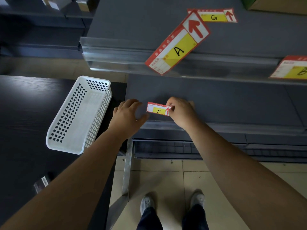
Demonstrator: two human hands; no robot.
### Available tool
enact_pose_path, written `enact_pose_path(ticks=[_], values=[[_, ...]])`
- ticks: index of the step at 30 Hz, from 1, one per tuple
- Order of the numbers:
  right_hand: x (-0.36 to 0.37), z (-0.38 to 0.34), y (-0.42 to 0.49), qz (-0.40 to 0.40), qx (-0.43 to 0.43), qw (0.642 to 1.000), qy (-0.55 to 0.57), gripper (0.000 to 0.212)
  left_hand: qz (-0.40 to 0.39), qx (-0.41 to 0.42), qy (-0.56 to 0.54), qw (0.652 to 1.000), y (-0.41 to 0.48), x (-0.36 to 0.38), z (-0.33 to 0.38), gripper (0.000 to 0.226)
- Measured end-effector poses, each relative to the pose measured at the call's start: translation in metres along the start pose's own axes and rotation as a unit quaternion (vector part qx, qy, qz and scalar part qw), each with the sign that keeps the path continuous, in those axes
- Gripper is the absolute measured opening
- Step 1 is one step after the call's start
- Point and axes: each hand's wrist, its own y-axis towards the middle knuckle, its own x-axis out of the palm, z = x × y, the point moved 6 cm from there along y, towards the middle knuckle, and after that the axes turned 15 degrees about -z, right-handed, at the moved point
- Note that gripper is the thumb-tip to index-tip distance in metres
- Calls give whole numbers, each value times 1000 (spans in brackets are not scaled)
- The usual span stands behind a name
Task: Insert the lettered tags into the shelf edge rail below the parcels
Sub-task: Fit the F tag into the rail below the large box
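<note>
**Dim aisle, bent by a wide lens**

The scene is dim overall; the dark grey shelf (216, 100) and black tabletop (25, 113) swallow most detail. Soft light, its source out of view, leaves only faint shadows, lays pale glare along the clear rail (116, 53) and brightens the white basket (79, 117). The F tag (158, 110) and A tag (177, 44) read sharp. Shelf lines bow toward the edges, the forearms (74, 180) look stretched, and the boxes (83, 5) at upper left are blurred.
</note>
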Motion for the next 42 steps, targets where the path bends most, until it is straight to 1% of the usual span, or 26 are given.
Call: enact_pose_path(ticks=[2,4,6,12,15,17,21,25,27,29,31,34,38,42], values=[[-5,5,-4,0,10,998,56,17,7,12,4,1000,0,-3,8,50],[-13,11,-11,-12,17,988,156,22,7,22,11,1000,-1,-7,17,53],[-26,13,-23,-16,14,977,213,24,4,34,15,999,-4,-12,30,56],[-65,16,-75,-14,-10,948,319,22,8,72,38,997,-16,-29,81,60],[-75,19,-101,-26,-24,935,354,19,19,92,45,995,-27,-33,107,52],[-81,24,-119,-20,-34,925,377,22,31,98,45,994,-39,-34,123,46],[-88,39,-159,-23,-41,904,425,20,54,109,51,991,-67,-30,156,42],[-101,57,-214,-11,-71,911,405,20,68,104,69,990,-103,-25,203,40],[-110,66,-251,-3,-90,922,376,30,78,110,79,988,-124,-26,234,41],[-125,72,-288,4,-115,945,308,46,87,120,87,985,-141,-30,266,42],[-144,79,-322,34,-143,962,231,54,103,134,98,981,-156,-37,301,43],[-177,91,-374,91,-161,968,169,54,132,151,105,974,-181,-49,354,41],[-215,116,-436,154,-159,965,141,48,166,194,103,961,-204,-55,421,38],[-241,152,-483,189,-138,961,147,46,156,226,108,955,-212,-48,481,41]])
